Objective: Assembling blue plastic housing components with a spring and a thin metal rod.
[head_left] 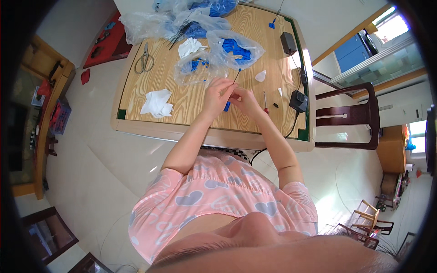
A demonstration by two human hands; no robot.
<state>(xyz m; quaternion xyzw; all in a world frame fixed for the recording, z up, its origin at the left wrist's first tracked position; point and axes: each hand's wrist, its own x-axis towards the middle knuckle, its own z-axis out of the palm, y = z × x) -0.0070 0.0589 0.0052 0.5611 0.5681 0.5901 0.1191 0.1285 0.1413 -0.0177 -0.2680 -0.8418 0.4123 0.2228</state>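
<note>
My left hand [217, 94] and my right hand [244, 100] meet over the middle of the table, fingers pinched together. From between the fingertips a thin black wire [237, 75] with a small blue tip sticks up, and my left fingers close on it. My right fingertips are pressed together beside them; what they pinch is hidden. Just under the hands a blue plastic piece [226, 106] shows; whether it is held or lies on the table I cannot tell. Ahead of my left hand lies a clear bag [186, 77] with small blue parts.
A bag of blue pieces [236, 50], a bundle of black wires [182, 32] and large plastic bags [145, 27] lie farther back. Scissors [144, 61] and white tissue [157, 103] are left; a red-handled screwdriver [266, 105] and black box with cord [298, 101] are right.
</note>
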